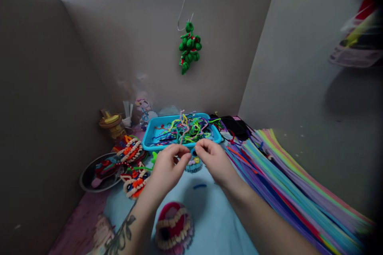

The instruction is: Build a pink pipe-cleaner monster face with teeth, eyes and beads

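Note:
My left hand (171, 165) and my right hand (214, 161) are raised over the blue cloth (221, 211), fingertips close together. Thumb and forefinger are pinched on each; anything between them is too small to make out. Just behind the fingertips shows a light blue fuzzy craft piece (194, 165), partly covered by the hands. A short dark blue pipe cleaner piece (200, 186) lies on the cloth below them. Nearer to me sits a round pink and red fuzzy piece (174, 227) with cream edging and a dark round spot.
A blue tray (144, 141) heaped with pipe cleaner scraps stands behind my hands. Long pipe cleaner bundles (287, 191) line the right. Orange and cream craft pieces (136, 183) and a metal bowl (86, 185) sit left. A green ornament (189, 48) hangs on the grey back panel.

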A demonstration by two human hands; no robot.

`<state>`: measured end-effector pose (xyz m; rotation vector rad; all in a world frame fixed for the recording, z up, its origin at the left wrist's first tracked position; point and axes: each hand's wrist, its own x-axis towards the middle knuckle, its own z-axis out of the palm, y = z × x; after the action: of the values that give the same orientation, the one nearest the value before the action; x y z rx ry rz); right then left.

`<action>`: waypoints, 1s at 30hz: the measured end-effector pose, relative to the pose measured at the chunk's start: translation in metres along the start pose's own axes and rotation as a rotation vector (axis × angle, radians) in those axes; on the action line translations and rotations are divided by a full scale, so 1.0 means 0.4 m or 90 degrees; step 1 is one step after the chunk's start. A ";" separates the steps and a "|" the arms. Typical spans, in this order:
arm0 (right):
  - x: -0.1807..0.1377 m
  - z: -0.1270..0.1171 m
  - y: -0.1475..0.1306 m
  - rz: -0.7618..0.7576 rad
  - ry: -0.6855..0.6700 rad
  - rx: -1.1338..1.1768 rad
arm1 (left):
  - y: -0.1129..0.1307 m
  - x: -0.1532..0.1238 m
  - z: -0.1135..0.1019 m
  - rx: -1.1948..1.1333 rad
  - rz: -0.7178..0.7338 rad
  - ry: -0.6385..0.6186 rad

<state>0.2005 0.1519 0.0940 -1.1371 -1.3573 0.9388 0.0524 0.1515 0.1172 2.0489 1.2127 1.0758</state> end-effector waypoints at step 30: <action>0.002 -0.053 -0.044 -0.048 -0.071 -0.040 | 0.002 0.006 -0.017 -0.227 -0.181 -0.166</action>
<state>0.2195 0.1474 0.1135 -1.0865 -1.5185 0.9219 0.0476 0.1536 0.1224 1.6285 1.0540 0.7942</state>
